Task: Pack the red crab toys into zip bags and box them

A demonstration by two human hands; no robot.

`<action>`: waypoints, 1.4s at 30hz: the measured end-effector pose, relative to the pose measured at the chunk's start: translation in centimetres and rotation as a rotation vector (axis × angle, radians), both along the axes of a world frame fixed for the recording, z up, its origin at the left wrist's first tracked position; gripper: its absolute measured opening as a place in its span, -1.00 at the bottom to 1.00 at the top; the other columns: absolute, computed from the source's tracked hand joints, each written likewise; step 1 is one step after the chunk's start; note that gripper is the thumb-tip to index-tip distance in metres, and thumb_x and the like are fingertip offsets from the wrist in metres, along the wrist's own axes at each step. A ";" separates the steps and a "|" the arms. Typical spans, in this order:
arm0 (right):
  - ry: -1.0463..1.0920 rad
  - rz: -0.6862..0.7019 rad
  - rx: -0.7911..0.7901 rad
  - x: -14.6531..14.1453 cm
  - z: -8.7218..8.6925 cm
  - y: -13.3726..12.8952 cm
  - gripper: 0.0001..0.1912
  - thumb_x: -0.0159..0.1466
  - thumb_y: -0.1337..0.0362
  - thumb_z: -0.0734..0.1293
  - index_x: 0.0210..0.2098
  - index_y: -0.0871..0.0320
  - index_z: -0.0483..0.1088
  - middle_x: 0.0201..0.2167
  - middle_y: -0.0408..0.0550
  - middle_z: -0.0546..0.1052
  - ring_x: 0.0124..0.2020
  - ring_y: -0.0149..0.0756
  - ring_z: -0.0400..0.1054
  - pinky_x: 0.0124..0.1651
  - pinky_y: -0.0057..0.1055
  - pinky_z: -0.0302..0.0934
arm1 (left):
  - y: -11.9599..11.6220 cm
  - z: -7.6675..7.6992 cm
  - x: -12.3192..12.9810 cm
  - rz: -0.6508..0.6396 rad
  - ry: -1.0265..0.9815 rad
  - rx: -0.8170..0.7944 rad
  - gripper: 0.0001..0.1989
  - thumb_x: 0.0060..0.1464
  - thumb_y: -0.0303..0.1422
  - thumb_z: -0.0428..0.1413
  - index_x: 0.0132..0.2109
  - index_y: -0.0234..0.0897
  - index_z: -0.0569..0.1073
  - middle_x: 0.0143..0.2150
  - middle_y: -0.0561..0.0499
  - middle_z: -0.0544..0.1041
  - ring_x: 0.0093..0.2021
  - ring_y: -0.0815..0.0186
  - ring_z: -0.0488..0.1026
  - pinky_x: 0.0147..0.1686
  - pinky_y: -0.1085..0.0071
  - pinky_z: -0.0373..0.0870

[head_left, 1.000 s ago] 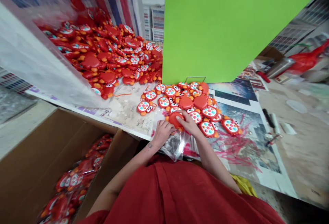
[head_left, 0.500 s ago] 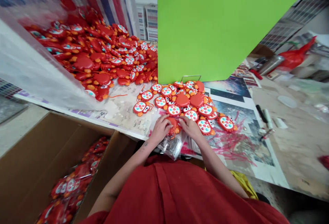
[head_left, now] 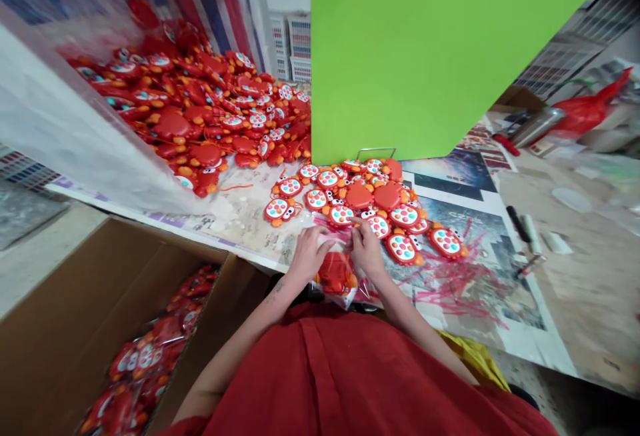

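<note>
A red crab-shaped toy [head_left: 334, 271] with orange feet sits inside a clear plastic bag [head_left: 345, 299] at the table's front edge, its plain red back facing up. My left hand [head_left: 307, 253] is closed on the bag's upper left, thumb pointing inward. On the other side, my right hand [head_left: 369, 251] has its fingers closed at the bag's upper right edge. Just beyond my hands lies a group of loose crab toys [head_left: 359, 196], some showing white ovals with coloured dots, others their red backs.
A large heap of the same toys [head_left: 170, 123] spills from a striped sack [head_left: 235, 9] at left. Below it stands a cardboard box [head_left: 65, 289] holding bagged toys [head_left: 145, 356]. A green panel [head_left: 425, 56] rises behind the group. Markers [head_left: 530, 233] lie at right.
The toy between my hands has slid down towards me into the clear bag. My hands have shifted slightly down and now grip the bag's upper edges. The view has turned slightly.
</note>
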State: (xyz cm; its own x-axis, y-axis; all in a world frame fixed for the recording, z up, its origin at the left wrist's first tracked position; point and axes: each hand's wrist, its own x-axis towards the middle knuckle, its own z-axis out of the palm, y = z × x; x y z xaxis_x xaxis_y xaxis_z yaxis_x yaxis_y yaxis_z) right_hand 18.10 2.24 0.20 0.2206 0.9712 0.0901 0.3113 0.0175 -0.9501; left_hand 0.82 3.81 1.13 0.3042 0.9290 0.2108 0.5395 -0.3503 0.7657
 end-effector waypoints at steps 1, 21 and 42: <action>0.037 0.001 0.008 0.0 0.1 -0.1 -0.64 0.34 0.07 0.13 0.05 -0.01 0.31 -0.46 -0.10 0.42 -0.50 -0.21 0.32 -0.34 -0.24 0.26 | 0.1 -0.3 -0.3 0.069 -0.075 -0.001 -0.68 0.18 -0.23 0.06 0.03 -0.25 0.33 0.03 -0.15 0.44 0.06 0.15 0.36 0.07 0.15 0.31; -0.734 0.268 0.488 -2.0 1.7 0.0 -0.67 0.33 0.37 0.20 0.04 0.09 0.41 -0.16 0.03 0.55 -0.05 -0.15 0.34 0.02 -0.19 0.24 | -0.5 0.2 0.2 -0.058 -0.332 -0.337 -0.76 0.09 -0.44 -0.02 -0.16 -0.30 0.52 -0.17 -0.05 0.61 -0.14 0.24 0.51 -0.05 0.34 0.37; -1.081 -0.534 -0.063 18.4 -3.6 -10.6 -0.75 0.15 0.30 0.19 -0.32 0.15 0.50 -0.19 0.16 0.49 -0.07 0.09 0.26 -0.10 0.02 0.14 | 0.8 -3.0 -0.5 -0.009 -0.519 -0.770 -0.74 0.05 -0.27 0.12 -0.13 -0.30 0.47 -0.22 -0.09 0.59 -0.28 0.31 0.51 -0.38 0.46 0.38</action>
